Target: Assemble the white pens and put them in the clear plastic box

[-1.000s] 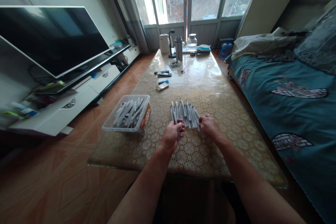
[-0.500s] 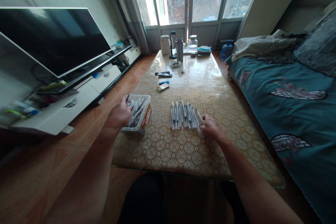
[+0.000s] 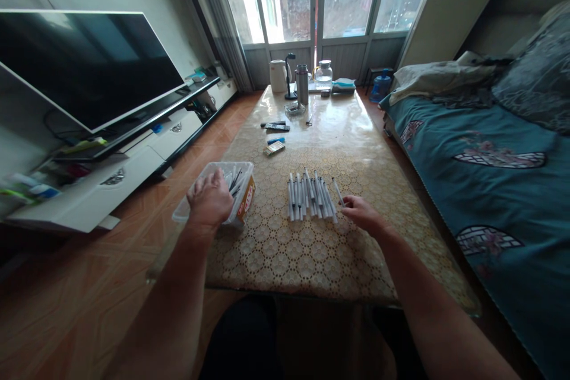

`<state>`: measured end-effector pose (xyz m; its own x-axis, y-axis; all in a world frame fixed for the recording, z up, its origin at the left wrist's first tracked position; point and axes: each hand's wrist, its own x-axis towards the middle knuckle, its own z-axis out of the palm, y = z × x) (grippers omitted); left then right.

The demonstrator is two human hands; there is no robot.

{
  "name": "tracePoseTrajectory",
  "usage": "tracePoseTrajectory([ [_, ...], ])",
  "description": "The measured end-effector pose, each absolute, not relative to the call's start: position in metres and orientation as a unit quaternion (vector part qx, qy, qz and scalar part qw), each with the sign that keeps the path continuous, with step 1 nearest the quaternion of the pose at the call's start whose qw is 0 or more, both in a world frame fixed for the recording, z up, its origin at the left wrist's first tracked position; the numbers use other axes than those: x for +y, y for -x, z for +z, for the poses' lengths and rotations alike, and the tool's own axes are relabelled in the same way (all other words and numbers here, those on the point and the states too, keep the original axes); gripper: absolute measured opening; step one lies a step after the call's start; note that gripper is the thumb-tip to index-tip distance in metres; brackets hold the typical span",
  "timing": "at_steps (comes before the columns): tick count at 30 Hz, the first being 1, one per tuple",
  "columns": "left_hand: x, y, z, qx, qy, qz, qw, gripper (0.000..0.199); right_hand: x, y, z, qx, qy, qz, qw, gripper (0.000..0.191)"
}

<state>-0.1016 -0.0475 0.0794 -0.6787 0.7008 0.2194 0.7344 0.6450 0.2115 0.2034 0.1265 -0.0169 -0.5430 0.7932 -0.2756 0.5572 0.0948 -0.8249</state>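
Note:
A clear plastic box (image 3: 247,193) with an orange label stands at the table's left edge and holds several pens. My left hand (image 3: 211,197) is over the box, its back up; its fingertips are partly hidden, so whether it grips anything cannot be made out. On the patterned table cover, several pale pens with dark ends (image 3: 312,195) lie side by side in a row. Just right of that row, my right hand (image 3: 361,214) is closed on one pen (image 3: 338,191), which tilts up and left from the fingers.
A small box (image 3: 275,147), a blue item and a dark remote (image 3: 277,127) lie farther up the table (image 3: 356,154). At the far end stand a thermos (image 3: 301,84), a kettle (image 3: 278,76) and a glass jug (image 3: 324,74). A bed is at the right.
My left hand has moved right over the box, and the dark pen seen at its fingers before no longer shows there. More of the box's left rim is visible. My right hand still holds its pen.

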Motion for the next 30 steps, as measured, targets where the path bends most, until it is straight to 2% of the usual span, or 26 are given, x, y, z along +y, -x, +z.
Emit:
tracePoseTrajectory([
  [2,-0.04,0.073,0.077,-0.885,0.401,-0.23,0.058,0.05,0.123,-0.201,-0.015,-0.663,0.444,0.581,0.162,0.014],
  [5,-0.025,0.016,0.057,-0.795,0.442,-0.407,-0.089,0.044,0.119,-0.198,-0.014,-0.57,0.408,0.684,0.203,0.015],
  [8,-0.01,-0.036,0.024,-0.716,0.45,-0.491,-0.208,0.039,0.114,-0.196,-0.012,-0.501,0.364,0.755,0.215,0.023],
  [12,0.002,-0.068,-0.008,-0.676,0.539,-0.471,-0.176,0.059,0.109,-0.196,-0.01,-0.427,0.311,0.821,0.215,0.026],
  [15,0.007,-0.069,-0.013,-0.635,0.613,-0.443,-0.154,0.07,0.106,-0.196,-0.01,-0.39,0.278,0.859,0.18,0.021],
  [17,0.01,-0.068,-0.01,-0.607,0.65,-0.432,-0.15,0.064,0.104,-0.197,-0.013,-0.374,0.259,0.877,0.157,0.016],
  [21,0.01,-0.065,0.001,-0.582,0.69,-0.413,-0.119,0.038,0.099,-0.199,-0.016,-0.366,0.236,0.891,0.128,0.016],
  [25,0.006,-0.063,0.006,-0.628,0.641,-0.423,-0.127,0.024,0.096,-0.199,-0.011,-0.405,0.192,0.889,0.091,0.028],
  [27,0.004,-0.061,0.006,-0.668,0.586,-0.43,-0.16,0.021,0.097,-0.197,-0.007,-0.422,0.187,0.881,0.103,0.032],
  [30,0.004,-0.056,0.003,-0.698,0.535,-0.429,-0.204,0.021,0.1,-0.193,-0.002,-0.415,0.245,0.859,0.175,0.033],
])
